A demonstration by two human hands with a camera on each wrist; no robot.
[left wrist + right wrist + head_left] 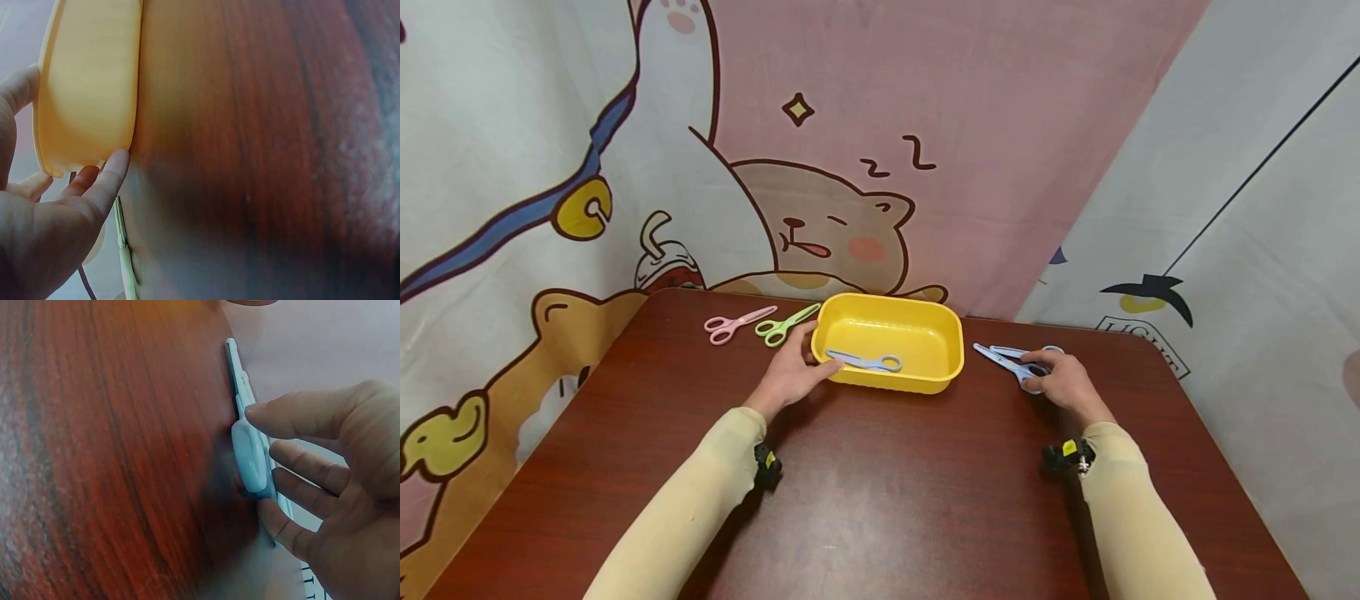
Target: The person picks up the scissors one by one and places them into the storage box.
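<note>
A yellow plastic tray (887, 382) stands on the table, with light-blue scissors (865, 362) lying in it. My left hand (792, 371) grips the tray's left end, its thumb over the front rim and its fingers along the outer end wall. To the right of the tray, my right hand (1060, 379) holds light-blue scissors (250, 456) by the handle, between thumb and fingertips. Their blades point left toward the tray. Just behind them is a second light-blue pair of scissors (1006, 352), its handles partly hidden by the hand.
Pink scissors (737, 323) and green scissors (786, 325) lie left of the tray near the back edge. Everything is on a dark reddish-brown wooden table (895, 492). A cartoon-printed cloth (970, 208) hangs close behind the table.
</note>
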